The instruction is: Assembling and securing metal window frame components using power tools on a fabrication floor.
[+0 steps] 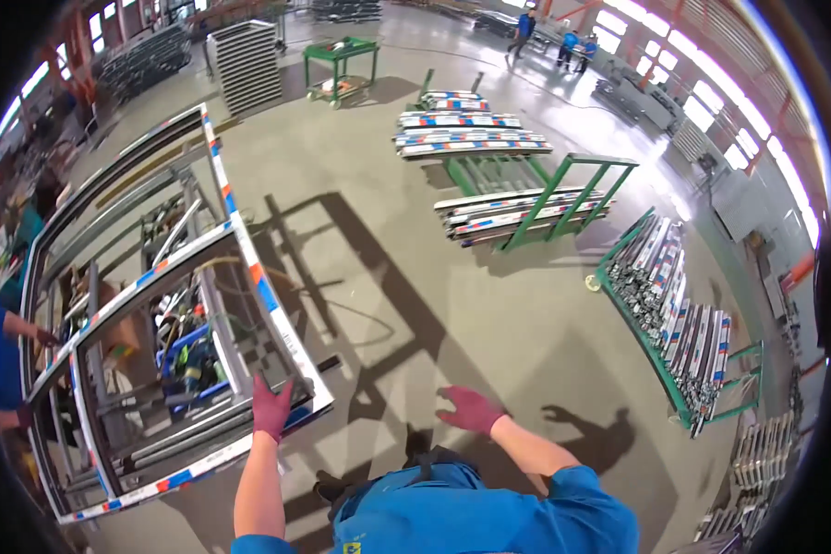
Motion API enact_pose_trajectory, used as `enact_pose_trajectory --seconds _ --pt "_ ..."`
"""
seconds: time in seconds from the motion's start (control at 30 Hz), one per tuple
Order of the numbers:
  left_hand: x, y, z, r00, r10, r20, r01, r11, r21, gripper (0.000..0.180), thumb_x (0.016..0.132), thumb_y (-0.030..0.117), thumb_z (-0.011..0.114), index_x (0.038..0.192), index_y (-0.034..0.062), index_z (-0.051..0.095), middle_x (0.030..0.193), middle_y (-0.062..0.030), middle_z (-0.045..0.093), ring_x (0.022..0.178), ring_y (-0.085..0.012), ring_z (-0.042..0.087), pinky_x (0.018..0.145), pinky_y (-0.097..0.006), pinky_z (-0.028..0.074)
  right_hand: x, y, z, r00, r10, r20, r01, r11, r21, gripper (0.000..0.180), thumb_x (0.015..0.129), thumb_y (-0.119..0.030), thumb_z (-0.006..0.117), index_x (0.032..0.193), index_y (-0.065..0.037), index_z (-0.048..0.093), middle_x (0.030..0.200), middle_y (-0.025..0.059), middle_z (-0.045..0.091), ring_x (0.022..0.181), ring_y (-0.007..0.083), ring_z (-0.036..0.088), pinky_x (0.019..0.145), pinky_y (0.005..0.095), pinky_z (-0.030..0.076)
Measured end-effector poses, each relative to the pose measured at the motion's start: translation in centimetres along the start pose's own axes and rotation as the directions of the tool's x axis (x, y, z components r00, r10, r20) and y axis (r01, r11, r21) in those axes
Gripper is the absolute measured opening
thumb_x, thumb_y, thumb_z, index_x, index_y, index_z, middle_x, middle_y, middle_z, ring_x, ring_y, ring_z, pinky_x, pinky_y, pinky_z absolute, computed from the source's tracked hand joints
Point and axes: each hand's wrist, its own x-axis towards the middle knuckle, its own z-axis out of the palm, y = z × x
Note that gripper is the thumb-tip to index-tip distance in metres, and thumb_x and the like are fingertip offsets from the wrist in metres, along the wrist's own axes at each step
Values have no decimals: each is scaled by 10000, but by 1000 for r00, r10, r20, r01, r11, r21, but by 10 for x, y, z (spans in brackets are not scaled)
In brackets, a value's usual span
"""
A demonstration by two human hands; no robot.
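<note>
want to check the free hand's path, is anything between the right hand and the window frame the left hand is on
Nothing visible. The left hand already rests on the near corner of the white window frame. The right hand hangs open in the air to the side, with only bare concrete floor and shadows between it and that corner.

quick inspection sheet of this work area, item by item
surface: grey concrete floor, bare in the middle, long shadows across it
job's things: large white window frame with striped protective film, its near corner gripped by the left hand
clutter: tools and a blue crate seen through the frame
hands: both in dark red gloves; left closed on the frame edge; right hand free, fingers spread, touching nothing
cables: a thin line lies curved on the floor by the frame
surroundings: green racks of profile stacks, a green cart, a co-worker's arm at the frame's far side
</note>
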Motion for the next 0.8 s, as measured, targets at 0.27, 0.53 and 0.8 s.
enact_pose_trajectory --seconds 0.27,0.53,0.8 --pt "59 52 105 924 -377 -67 374 926 -53 769 858 329 816 1396 -120 499 1312 -350 639 1238 -487 617 1071 -489 477 54 87 -45 977 39 211 -63 992 108 622 968 -519 648 1414 -89 591 1332 188 669 1234 368 637 1054 470 511" --pt "50 49 101 877 -481 -9 481 877 12 832 795 258 794 1480 -92 479 1323 -335 653 1256 -472 632 1103 -499 481 211 117 -80 962 -134 238 136 991 7 673 945 -514 630 1442 -65 566 1373 206 645 1233 406 634 1049 500 511" --pt "86 152 39 741 -665 99 667 745 7 988 943 625 672 1677 95 278 1657 -213 413 1510 -321 437 1173 -404 420 396 79 -139 895 -267 358 327 938 -116 616 913 -453 681 1381 -67 571 1303 207 642 1187 420 634 980 529 531"
